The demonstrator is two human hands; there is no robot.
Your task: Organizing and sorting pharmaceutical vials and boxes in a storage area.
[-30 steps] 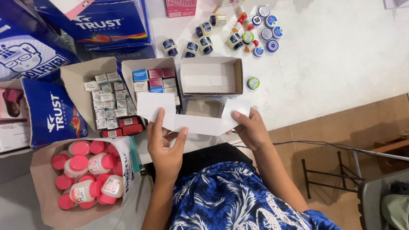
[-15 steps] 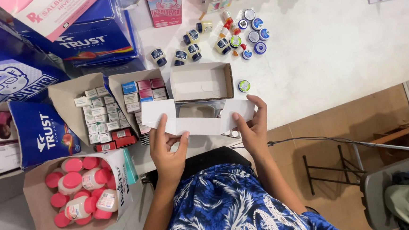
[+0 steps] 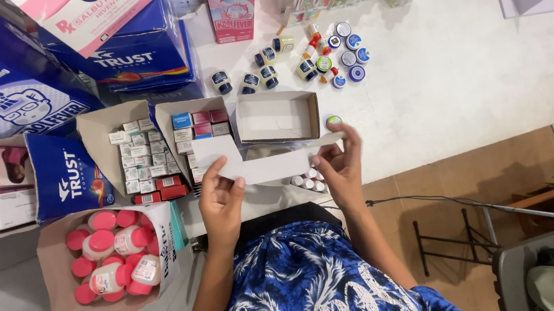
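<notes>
since half a second ago the right hand (image 3: 340, 164) folds its end of the flat white cardboard box blank (image 3: 261, 166) upward; the left hand (image 3: 221, 200) pinches the other end, at 6 o'clock from the open white cardboard tray (image 3: 277, 117). crease along the scores, both grips firm.

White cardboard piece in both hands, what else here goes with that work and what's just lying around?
In hand: white cardboard flat, left hand, right hand, open white box.

Lying about: pink-capped bottles, small blue-lidded jars, blue cartons, boxes of small packets.
</notes>
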